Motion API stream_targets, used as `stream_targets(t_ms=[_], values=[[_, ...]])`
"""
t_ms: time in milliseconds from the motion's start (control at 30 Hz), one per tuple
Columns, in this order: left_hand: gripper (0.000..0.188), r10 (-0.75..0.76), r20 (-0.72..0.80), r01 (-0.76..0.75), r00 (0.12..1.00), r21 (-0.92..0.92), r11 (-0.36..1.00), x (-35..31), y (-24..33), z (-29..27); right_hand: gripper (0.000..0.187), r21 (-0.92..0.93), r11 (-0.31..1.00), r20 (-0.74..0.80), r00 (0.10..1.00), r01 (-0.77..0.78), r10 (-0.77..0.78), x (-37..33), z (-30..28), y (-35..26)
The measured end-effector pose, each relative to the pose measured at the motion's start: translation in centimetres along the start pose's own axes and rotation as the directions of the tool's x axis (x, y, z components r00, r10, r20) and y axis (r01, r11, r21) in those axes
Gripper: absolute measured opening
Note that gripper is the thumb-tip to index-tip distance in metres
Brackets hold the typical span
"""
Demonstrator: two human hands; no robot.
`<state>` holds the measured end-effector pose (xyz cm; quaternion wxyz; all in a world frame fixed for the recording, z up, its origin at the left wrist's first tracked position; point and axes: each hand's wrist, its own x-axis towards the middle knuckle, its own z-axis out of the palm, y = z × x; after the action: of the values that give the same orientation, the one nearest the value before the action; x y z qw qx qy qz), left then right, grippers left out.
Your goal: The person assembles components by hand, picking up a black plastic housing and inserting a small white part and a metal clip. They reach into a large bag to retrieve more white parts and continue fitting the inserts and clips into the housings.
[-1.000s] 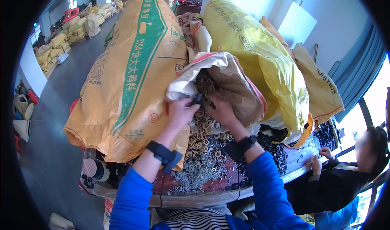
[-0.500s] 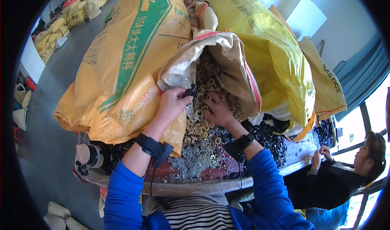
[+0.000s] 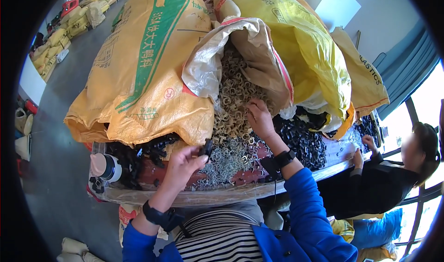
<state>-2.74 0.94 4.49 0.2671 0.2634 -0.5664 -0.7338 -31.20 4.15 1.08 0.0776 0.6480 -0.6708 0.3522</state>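
Observation:
My left hand is over the near left part of the table, pinching a small black plastic piece between thumb and fingers. Below and beside it lies a heap of small silvery metal bits. My right hand is at the pile of tan, ring-like plastic pieces that spills from the mouth of a white-and-tan woven sack. Its fingers are curled together at the pile's right side; whatever is between them is too small to make out.
A large orange woven sack lies at left, a yellow sack at right. Black plastic pieces are heaped right of my right hand. A bottle with a pink lid stands near left. A person in black works at the right end.
My left hand has come back from the sack's mouth toward the near edge, still holding the black piece. My right hand has lifted slightly and its fingers have curled in.

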Motion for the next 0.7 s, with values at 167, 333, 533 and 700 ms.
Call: stream_targets(t_ms=[167, 333, 533, 700], values=[[0.024, -0.28, 0.013, 0.27, 0.96, -0.317, 0.909, -3.0, -1.7, -0.2, 0.021, 0.095, 0.991, -0.134, 0.985, -0.096, 0.108, -1.1, -0.4, -0.3], [0.023, -0.34, 0.094, 0.347, 0.936, -0.404, 0.846, -3.6, -3.6, 1.1, 0.012, 0.48, 0.771, 0.005, 0.88, -0.419, 0.476, -3.1, -1.6, -2.1], [0.024, -0.337, 0.139, 0.363, 0.931, -0.441, 0.821, -1.7, -5.8, 3.3, 0.016, 0.826, 0.186, 0.337, 0.731, -0.532, 0.594, -7.7, -1.9, -7.3], [0.025, -0.283, 0.223, 0.36, 0.933, -0.545, 0.757, 0.1, -5.6, 5.9, 0.021, 0.857, 0.049, 0.392, 0.71, -0.513, 0.585, -9.7, -1.8, -10.4]])
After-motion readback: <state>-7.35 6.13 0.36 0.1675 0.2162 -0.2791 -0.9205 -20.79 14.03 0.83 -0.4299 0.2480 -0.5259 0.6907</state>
